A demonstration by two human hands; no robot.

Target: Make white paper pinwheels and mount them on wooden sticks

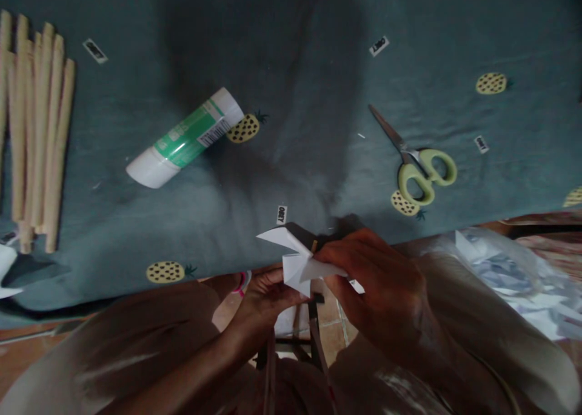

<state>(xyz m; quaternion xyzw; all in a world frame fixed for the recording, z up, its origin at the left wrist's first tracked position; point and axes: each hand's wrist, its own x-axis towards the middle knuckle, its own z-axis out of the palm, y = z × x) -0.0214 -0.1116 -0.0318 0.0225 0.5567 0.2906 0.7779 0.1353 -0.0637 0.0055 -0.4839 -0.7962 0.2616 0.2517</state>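
A folded white paper piece [297,268] with several pointed flaps, somewhat like a pinwheel, is held just off the table's front edge. My left hand [266,290] supports it from below and the left, fingers closed on its lower part and partly hidden behind it. My right hand [377,275] pinches its right side between thumb and fingers. A small tan tip [314,246] shows just behind the paper, by the right fingertips; what it belongs to is hidden.
On the patterned teal tablecloth [291,160] lie a green-and-white glue stick [186,137], green-handled scissors [416,163] and several tan sticks [40,136]. Another white paper piece [6,269] sits at the left edge. A clear plastic bag [513,281] with white pieces rests at right.
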